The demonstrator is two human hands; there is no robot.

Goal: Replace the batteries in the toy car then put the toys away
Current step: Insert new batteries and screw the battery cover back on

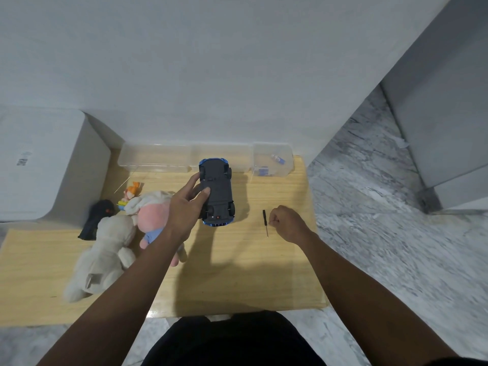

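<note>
A blue toy car (219, 191) lies upside down on the wooden table (237, 273), its dark underside facing up. My left hand (188, 204) grips the car's left side, with the thumb pressed on the underside. My right hand (287, 223) is closed into a loose fist just right of a small black screwdriver (265, 223) that lies on the table. Whether the fingertips touch the screwdriver I cannot tell. A small clear box (274, 161) at the back right holds batteries (278, 159).
Plush toys lie at the left: a beige one (103, 257), a pink and white one (151, 215) and a small orange figure (133, 191). A black remote (96, 219) sits beside them. A long clear bin (155, 158) stands along the wall. A white box (39, 165) stands far left.
</note>
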